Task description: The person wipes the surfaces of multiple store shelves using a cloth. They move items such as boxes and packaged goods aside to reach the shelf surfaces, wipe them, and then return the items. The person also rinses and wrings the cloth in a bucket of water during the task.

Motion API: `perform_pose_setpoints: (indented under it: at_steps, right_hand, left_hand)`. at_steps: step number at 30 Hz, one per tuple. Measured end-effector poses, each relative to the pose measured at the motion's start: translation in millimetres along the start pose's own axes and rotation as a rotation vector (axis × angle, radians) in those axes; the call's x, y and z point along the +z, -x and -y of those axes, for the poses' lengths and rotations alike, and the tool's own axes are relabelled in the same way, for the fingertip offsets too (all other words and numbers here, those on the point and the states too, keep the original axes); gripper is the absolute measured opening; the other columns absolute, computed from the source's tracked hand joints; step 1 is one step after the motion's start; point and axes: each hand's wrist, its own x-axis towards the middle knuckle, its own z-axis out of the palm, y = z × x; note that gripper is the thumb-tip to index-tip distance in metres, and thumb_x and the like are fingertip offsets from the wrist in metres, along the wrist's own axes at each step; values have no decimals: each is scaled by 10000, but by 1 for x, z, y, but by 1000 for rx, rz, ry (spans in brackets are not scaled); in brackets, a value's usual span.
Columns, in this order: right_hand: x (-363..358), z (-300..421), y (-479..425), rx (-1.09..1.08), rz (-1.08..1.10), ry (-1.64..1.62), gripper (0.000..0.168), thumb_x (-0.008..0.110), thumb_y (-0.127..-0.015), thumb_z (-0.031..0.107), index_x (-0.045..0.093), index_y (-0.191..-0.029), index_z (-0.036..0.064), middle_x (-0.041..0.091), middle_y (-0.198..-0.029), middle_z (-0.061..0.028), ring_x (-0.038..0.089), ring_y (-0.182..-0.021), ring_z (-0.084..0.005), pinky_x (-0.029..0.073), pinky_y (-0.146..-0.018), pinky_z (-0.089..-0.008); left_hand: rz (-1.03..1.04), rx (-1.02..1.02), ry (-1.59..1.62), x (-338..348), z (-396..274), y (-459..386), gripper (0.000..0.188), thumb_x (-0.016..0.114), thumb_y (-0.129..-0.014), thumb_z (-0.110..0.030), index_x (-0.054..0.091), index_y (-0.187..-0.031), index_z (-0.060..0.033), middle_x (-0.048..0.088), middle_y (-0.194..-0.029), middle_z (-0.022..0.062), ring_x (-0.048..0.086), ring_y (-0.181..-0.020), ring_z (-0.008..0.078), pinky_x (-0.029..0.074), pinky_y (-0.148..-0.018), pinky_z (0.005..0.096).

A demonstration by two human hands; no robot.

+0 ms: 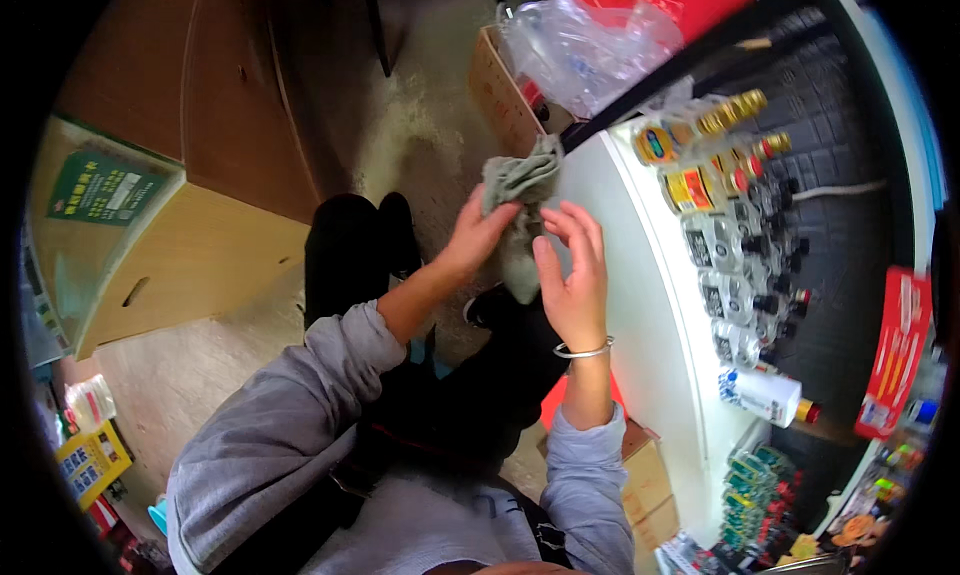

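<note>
My left hand (480, 226) grips a crumpled grey-green cloth (521, 177), whose lower end hangs down between my two hands. Just right of the cloth is my right hand (574, 275), its fingers apart and slightly curled, with a metal bangle (583, 348) on the wrist. No object shows in that hand; whether its fingertips touch the cloth I cannot tell. Beyond it, to the right, a lit white shelf (645, 252) bears a row of glass bottles (720, 245) with dark, red and gold caps.
An open cardboard box (499, 87) with clear plastic bags (585, 46) stands above the hands. A wooden counter (210, 252) is at the left. A white bottle (761, 396) and small green bottles (750, 492) are at the lower right, near a cardboard box (649, 485).
</note>
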Motion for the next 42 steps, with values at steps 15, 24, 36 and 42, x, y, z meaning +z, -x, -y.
perform_pose_setpoints:
  at_steps: [15,24,36,42]
  right_hand:
    - [121,-53,-104,-245,645,140,225,636,-790,118,618,-1000,42,599,-904,-88,594,-829,-258,474,-771,-362]
    - [106,-66,-122,-168,574,254,270,668,-708,60,676,-977,43,633,-883,-85,613,-800,-242,519,-798,-365]
    - [109,-73,-124,-143,548,226,228,676,-721,76,667,-944,32,619,-864,-81,609,-789,-229,513,-789,-345]
    - [110,-72,-120,-200,405,204,229,679,-708,67,658,-929,10,609,-832,-74,593,-737,-226,495,-722,-336]
  left_hand:
    - [-147,324,-219,8,98,-140,380,608,-873,-160,547,-1230,-46,527,-1271,138,475,-1201,307,340,-1032,385]
    - [-191,298,-259,10,169,-192,432,496,-719,18,553,-1141,-54,539,-1193,160,499,-1150,356,385,-1001,408]
    - [-248,-419,-560,-52,281,-244,428,443,-894,-279,567,-1163,30,512,-1265,254,462,-1185,420,380,-989,430]
    - [-442,246,-455,20,188,-189,294,519,-858,-149,572,-1055,63,575,-1112,200,521,-1017,403,410,-891,431]
